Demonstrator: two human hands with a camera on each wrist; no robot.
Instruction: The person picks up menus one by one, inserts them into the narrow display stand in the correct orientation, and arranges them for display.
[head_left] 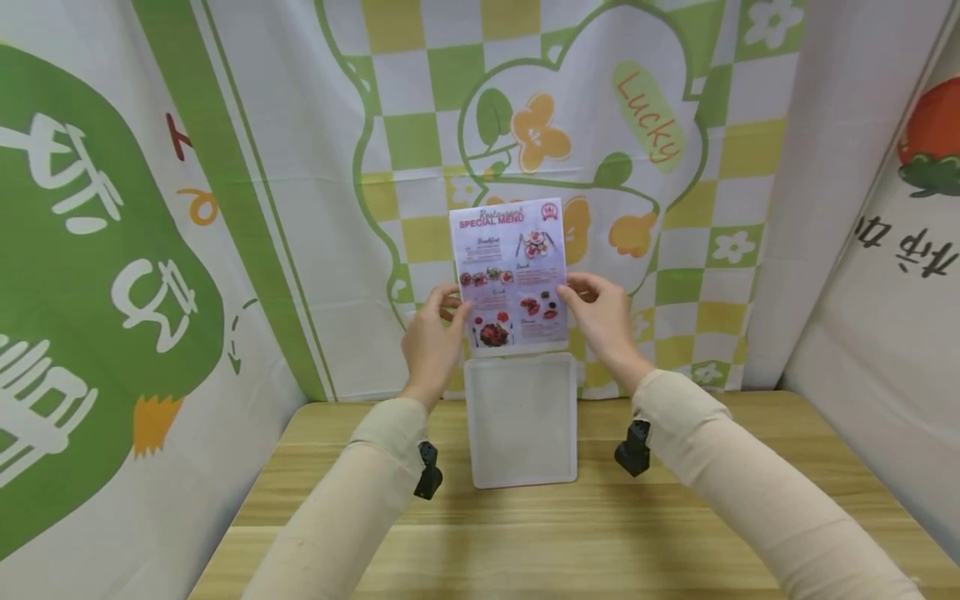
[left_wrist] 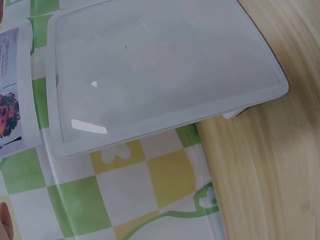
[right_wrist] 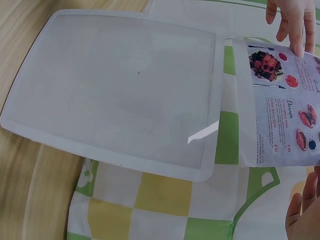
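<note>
A menu sheet (head_left: 512, 273) headed "Special Menu", with food pictures, is held upright in the air in front of the patterned backdrop. My left hand (head_left: 433, 333) pinches its left edge and my right hand (head_left: 600, 317) pinches its right edge. Just below the sheet a clear, white-rimmed plastic stand (head_left: 521, 419) rests on the wooden table (head_left: 525, 533) at the back. In the left wrist view the stand (left_wrist: 160, 75) fills most of the frame and the sheet's corner (left_wrist: 15, 90) shows at the left. The right wrist view shows the stand (right_wrist: 115, 95) beside the menu sheet (right_wrist: 285, 110).
Fabric backdrops printed in green, yellow and white (head_left: 420, 142) close in the table at the back and on both sides. A black camera mount is strapped under each wrist (head_left: 429, 471).
</note>
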